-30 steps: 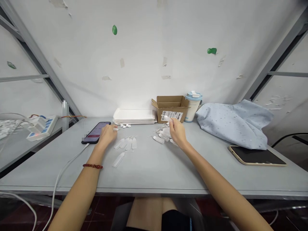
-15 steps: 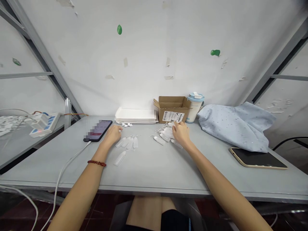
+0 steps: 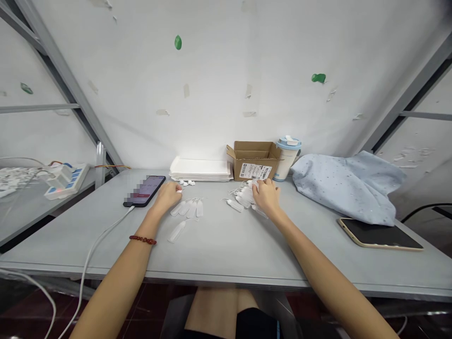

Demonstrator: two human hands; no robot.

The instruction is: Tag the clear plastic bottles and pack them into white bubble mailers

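My left hand [image 3: 170,196] is closed in a pinch, and a small white piece [image 3: 179,191] shows at its fingertips. Just in front of it, several translucent white tag-like pieces with thin strings [image 3: 190,207] lie fanned side by side. A single one [image 3: 177,231] rests closer to me. My right hand [image 3: 267,197] is over a loose pile of the same white pieces [image 3: 246,193], fingers bent down onto it. What lies between those fingertips is mostly hidden. Small white bits [image 3: 187,182] sit beyond my left hand.
Behind stand a stack of white trays [image 3: 201,169], an open cardboard box [image 3: 256,162] and a lidded cup [image 3: 286,157]. A plugged-in phone [image 3: 144,191] lies left, its cable [image 3: 92,249] crossing the table. Blue cloth [image 3: 346,183] and another phone [image 3: 381,234] are right.
My left hand has shifted slightly right, and the white piece at its fingertips shows more clearly. My right hand stays at the pile, its fingers moved slightly. The whole view has shifted a little.
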